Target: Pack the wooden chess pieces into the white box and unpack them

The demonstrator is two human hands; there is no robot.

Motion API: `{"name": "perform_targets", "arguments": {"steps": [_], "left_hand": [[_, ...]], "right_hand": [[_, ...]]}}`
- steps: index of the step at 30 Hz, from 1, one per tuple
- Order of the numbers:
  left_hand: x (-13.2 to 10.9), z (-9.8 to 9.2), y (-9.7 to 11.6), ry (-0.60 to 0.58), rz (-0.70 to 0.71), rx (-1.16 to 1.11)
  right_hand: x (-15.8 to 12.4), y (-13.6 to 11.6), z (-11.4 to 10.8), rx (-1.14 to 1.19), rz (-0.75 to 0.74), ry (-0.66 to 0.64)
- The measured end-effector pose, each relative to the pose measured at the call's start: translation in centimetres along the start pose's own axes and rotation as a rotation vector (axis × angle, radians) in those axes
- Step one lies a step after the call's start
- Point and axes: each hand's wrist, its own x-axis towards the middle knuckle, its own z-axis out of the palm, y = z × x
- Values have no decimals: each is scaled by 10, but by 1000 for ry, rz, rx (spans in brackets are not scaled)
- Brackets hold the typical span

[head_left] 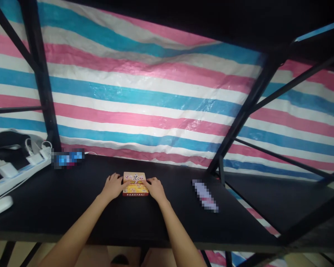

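A small flat Chinese chess box, yellow and cream with a dark red lower edge, lies on the black tabletop in front of me. My left hand grips its left side, the thumb resting over the top face. On the opposite side, my right hand holds it the same way, thumb across the lid. Both thumbs cover part of the printed lettering. The box appears shut, and its contents are hidden.
At the left lie a white power strip with chargers plugged in and a white rounded object. A blurred-out item sits at the back left, another at right. Black metal posts and a striped sheet stand behind.
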Motion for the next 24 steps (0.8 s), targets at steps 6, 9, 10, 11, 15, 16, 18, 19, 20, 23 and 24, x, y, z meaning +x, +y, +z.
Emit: {"name": "perform_targets", "arguments": {"steps": [6,9,10,11,15,16,18,19,20,23,24], "left_hand": [[9,1,-2,-45,38,-181],[10,3,-1,-96,68,-360],[10,4,0,-118,69,-480],[9,5,1,-139,61,-623],[4,4,6,-170,75,-867],[3,2,6,-126,106,-806],[1,-5,5,-18,176,-691],[0,-9,3,34,207,-660],[-1,-12,2,78,237,-643],[-5,-19,-1,166,320,-607],[-6,-20,-2,178,344,-596]], "right_hand": [[3,-5,7,127,-13,-29],[4,-3,8,290,-30,-75],[3,-4,8,340,-36,-92],[2,-4,7,394,-43,-109],[-6,-12,3,628,-120,-151],[-9,-15,2,638,-172,-132],[-14,-20,-1,563,-338,-47],[-16,-22,-2,507,-441,-3],[-19,-24,-3,459,-540,32],[-24,-28,-6,388,-716,66],[-25,-28,-7,378,-732,67]]}}
